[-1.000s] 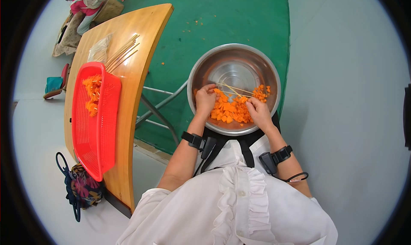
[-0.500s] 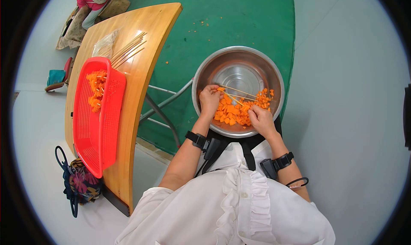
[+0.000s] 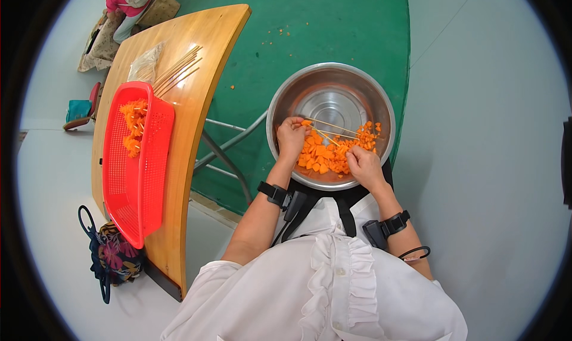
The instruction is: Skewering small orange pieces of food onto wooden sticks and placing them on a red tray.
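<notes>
A round steel bowl (image 3: 331,81) rests on my lap, with a heap of orange carrot pieces (image 3: 326,156) in its near half. My left hand (image 3: 291,137) is in the bowl, pinching a thin wooden skewer (image 3: 335,126) with a carrot piece at its tip. My right hand (image 3: 364,166) lies on the carrot heap with fingers curled over pieces; a second skewer runs toward it. Both wrists wear black bands.
A wooden table (image 3: 202,73) stands to my left, bearing a red plastic basket (image 3: 134,180) with skewered carrot, loose skewers (image 3: 177,71) and a clear bag. A green mat (image 3: 333,25) covers the floor ahead. A patterned bag (image 3: 110,254) hangs at the table's near end.
My hands have shifted slightly within the bowl, the left one now holding a skewer with a piece on its tip. The view has drifted a little.
</notes>
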A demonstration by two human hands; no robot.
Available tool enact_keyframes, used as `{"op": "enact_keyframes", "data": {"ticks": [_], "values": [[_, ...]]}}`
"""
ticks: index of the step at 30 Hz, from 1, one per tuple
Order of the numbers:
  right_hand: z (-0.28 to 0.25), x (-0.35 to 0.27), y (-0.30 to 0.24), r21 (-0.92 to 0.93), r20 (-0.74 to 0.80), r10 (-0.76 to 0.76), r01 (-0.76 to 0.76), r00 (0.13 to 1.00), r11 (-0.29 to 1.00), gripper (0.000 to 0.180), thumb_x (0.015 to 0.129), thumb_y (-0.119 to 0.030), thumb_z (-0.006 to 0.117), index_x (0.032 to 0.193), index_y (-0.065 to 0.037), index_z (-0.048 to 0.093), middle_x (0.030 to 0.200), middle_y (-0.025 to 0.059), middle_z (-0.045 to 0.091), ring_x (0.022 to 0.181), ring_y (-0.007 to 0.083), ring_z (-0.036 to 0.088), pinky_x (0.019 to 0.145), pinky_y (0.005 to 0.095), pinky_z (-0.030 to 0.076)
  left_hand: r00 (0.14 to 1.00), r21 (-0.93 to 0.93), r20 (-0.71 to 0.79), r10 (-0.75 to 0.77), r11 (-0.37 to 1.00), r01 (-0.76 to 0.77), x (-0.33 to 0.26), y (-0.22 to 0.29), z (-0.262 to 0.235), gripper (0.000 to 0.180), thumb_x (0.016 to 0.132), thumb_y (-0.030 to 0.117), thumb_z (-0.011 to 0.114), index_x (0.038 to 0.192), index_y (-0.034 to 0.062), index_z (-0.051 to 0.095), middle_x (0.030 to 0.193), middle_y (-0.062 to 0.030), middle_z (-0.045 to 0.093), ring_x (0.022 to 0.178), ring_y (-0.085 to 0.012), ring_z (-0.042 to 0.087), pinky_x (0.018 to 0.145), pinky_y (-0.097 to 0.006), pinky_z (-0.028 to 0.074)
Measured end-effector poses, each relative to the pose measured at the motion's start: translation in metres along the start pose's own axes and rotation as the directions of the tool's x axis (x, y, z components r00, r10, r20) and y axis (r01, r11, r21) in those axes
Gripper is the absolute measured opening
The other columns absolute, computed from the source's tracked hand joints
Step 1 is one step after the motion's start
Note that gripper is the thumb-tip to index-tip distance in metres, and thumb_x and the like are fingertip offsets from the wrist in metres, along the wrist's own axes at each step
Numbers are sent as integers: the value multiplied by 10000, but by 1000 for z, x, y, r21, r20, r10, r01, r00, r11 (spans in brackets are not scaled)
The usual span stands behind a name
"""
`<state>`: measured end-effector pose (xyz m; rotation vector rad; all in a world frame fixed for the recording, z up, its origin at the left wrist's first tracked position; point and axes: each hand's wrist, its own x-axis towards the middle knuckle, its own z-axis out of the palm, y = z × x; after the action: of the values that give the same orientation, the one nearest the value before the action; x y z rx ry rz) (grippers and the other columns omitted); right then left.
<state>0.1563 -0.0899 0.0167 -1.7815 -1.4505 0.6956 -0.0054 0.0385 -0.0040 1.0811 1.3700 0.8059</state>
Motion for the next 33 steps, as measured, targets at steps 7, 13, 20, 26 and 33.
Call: {"op": "enact_keyframes", "data": {"ticks": [7,13,20,26,33], "values": [[1,0,-1,1,4,-20,20,1000,1000,216,800,-186,501,660,-21,519,568,175,543,550,351,553,512,428,431,999,15,-24,30,999,-30,-3,-2,0,144,775,-85,492,910,-76,542,794,-103,584,699,-158,621,605,-216,517],[3,1,2,12,34,21,-21,999,1000,242,806,-196,483,657,-10,522,586,187,549,566,365,553,524,442,431,987,233,-34,158,961,-146,-11,5,3,126,756,-77,526,870,-62,579,770,-99,607,679,-129,613,577,-207,497],[-2,3,-2,12,120,76,-78,990,997,259,817,-202,465,660,-4,524,615,202,556,614,373,560,574,450,435,978,344,-34,206,921,-182,-11,-1,0,130,755,-55,555,879,-64,595,761,-108,629,672,-116,617,589,-214,508],[2,0,2,-52,110,41,-35,993,998,234,824,-202,464,700,-12,519,610,195,556,626,371,566,579,454,436,990,152,-51,132,981,-123,-5,-14,-2,159,744,-48,566,895,-55,613,744,-111,634,643,-138,623,575,-234,513],[2,2,4,16,134,84,-87,987,996,224,828,-198,479,718,-7,514,601,192,542,614,333,573,565,409,435,999,85,5,51,995,-52,-6,-9,-2,168,782,-70,542,947,-69,569,795,-98,611,667,-110,592,587,-189,493]]}}
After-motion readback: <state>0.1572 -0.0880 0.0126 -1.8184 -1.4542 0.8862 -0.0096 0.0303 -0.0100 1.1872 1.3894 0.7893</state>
